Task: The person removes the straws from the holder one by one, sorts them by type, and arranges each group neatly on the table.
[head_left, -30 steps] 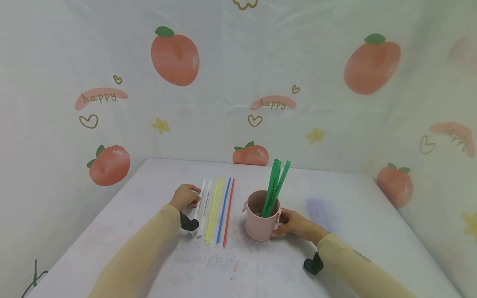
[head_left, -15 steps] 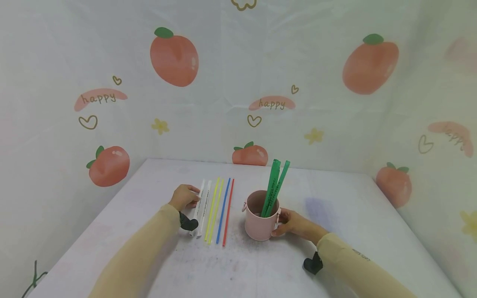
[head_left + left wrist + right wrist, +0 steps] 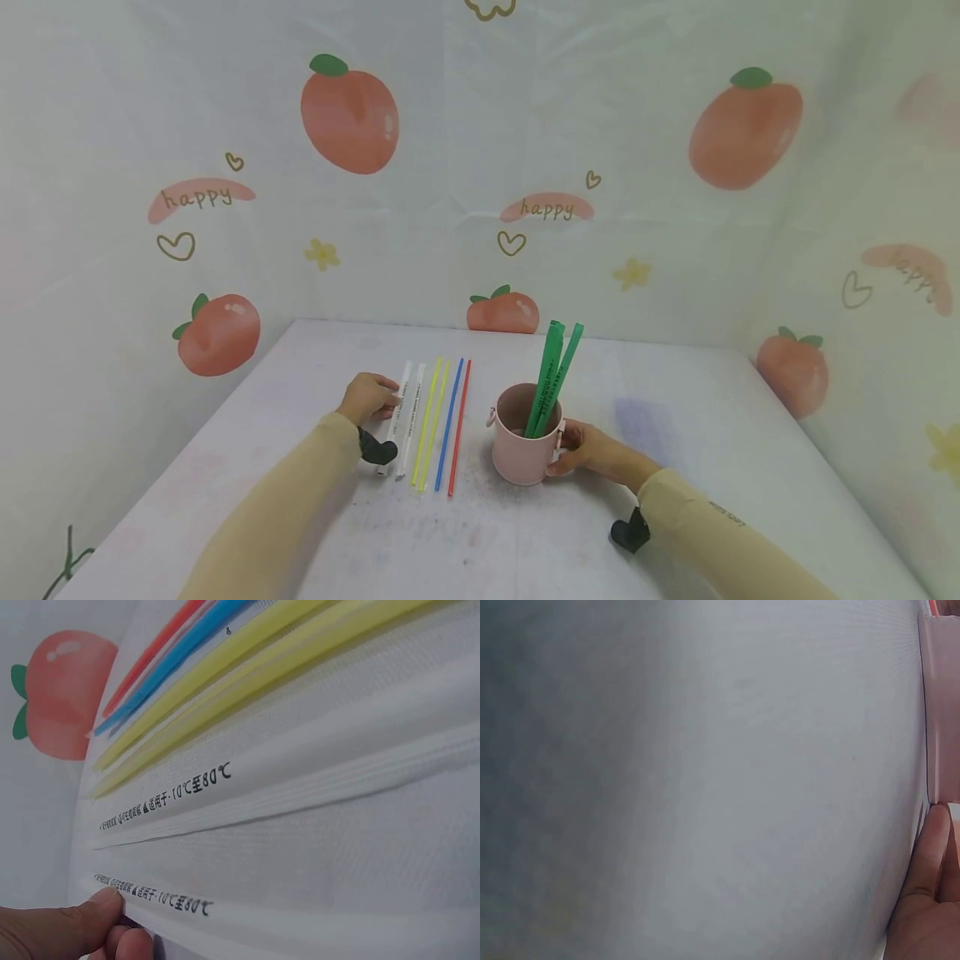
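Note:
In the head view my left hand [image 3: 366, 396] is at the outer of two paper-wrapped straws [image 3: 409, 425]. Its thumb and curled fingers pinch the edge of the white wrapper [image 3: 176, 901], which carries black print, as the left wrist view shows. A small pink bucket [image 3: 519, 460] stands upright on the table with several green-wrapped straws [image 3: 551, 379] leaning in it. My right hand [image 3: 597, 451] grips the bucket's right side at its handle, thumb in front. At the edge of the right wrist view, a thumb [image 3: 930, 851] touches the pink wall.
Two yellow straws [image 3: 428, 425], a blue straw [image 3: 450, 423] and a red straw [image 3: 460, 427] lie side by side between the white ones and the bucket. A printed curtain [image 3: 420, 217] hangs behind the white table [image 3: 480, 542].
My left hand has shifted slightly to the left, and the outer white-wrapped straw has moved with it, widening the gap to its neighbour. The right hand and bucket stay put.

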### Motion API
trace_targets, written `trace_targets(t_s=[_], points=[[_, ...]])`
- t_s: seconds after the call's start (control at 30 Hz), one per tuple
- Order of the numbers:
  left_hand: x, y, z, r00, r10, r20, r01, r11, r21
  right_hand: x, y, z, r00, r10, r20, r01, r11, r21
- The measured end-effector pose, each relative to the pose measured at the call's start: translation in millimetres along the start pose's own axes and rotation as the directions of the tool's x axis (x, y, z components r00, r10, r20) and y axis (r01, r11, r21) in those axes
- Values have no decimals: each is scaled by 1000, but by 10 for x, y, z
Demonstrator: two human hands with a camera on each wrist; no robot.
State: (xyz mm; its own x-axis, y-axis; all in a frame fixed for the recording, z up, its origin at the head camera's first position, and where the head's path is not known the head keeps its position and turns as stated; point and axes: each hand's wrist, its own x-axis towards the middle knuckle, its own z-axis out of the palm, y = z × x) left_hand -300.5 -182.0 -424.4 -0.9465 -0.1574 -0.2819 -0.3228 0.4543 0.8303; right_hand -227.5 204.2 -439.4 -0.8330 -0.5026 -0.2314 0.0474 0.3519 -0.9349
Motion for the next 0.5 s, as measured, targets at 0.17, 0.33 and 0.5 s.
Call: trace_targets(t_s=[0.17,0.33,0.5], points=[[-3,-11,-2,1000,-9,-10,8,1000,-18,19,2,8,1000,16,-4,-16,1000,19],[-5,-27,-17,1000,-12,4,12,1000,-21,46,17,18,999,44,-20,-44,999,12],[-17,-36,-32,1000,-3,11,4,1000,-23,31,7,24,998,53,-29,-53,999,10]])
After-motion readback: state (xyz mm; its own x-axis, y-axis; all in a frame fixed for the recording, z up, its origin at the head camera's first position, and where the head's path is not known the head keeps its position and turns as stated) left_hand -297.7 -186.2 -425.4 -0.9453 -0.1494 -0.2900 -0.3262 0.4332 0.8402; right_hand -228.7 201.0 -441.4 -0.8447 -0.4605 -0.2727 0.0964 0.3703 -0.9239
